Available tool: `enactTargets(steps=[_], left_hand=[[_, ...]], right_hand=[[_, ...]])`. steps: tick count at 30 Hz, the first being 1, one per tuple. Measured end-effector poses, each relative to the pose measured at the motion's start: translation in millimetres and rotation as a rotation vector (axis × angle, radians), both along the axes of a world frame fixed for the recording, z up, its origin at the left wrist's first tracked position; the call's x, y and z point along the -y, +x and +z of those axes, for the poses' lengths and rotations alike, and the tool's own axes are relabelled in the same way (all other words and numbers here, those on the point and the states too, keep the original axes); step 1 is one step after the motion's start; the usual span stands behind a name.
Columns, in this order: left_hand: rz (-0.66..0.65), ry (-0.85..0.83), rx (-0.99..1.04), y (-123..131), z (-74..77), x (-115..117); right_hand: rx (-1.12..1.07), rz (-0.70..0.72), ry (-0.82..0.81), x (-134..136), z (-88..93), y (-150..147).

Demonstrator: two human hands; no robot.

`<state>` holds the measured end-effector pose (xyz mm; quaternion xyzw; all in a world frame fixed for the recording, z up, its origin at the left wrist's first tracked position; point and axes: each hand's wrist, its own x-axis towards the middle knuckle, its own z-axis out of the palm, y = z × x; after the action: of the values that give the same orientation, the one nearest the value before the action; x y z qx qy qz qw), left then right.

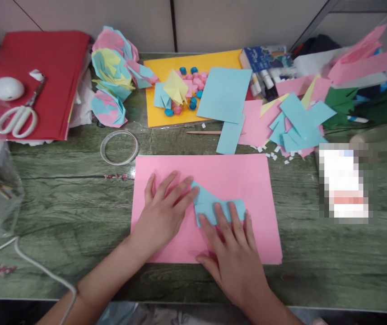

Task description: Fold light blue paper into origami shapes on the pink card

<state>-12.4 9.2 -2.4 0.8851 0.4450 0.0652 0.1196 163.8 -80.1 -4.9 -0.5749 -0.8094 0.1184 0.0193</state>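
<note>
A folded light-blue paper lies on a stack of pink paper in front of me. My left hand rests on the pink sheet with its fingers spread, the fingertips nearest the blue paper touching its upper left corner. Flat across the blue paper's lower part lies my right hand, fingers apart and pressing down on it, thumb out on the pink sheet. Part of the blue paper is covered by the right fingers.
White-handled scissors and a white oval object lie on red paper. A tape roll sits left of the pink stack. Folded paper flowers, yellow card and blue cut pieces line the back. A blurred phone is right.
</note>
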Motion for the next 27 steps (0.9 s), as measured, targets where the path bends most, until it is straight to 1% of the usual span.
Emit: enactTargets(steps=[4,10,17,27], left_hand=[[-0.002,0.005,-0.009,-1.2,-0.4,0.6],[-0.005,0.0,-0.012,-2.1,-2.0,0.4],[-0.008,-0.009,0.003,-1.6,-0.7,0.0],[-0.008,0.003,0.029,-1.5,-0.8,-0.2]], right_hand=[[0.015,-0.008,0.001,-1.3,-1.0,-0.2],[0.017,0.031,0.015,-2.9,-1.6,2.4],[0.003,0.043,0.013,-2.0,-3.0,3.4],[-0.002,0.013,-0.02,-2.7,-3.1,1.6]])
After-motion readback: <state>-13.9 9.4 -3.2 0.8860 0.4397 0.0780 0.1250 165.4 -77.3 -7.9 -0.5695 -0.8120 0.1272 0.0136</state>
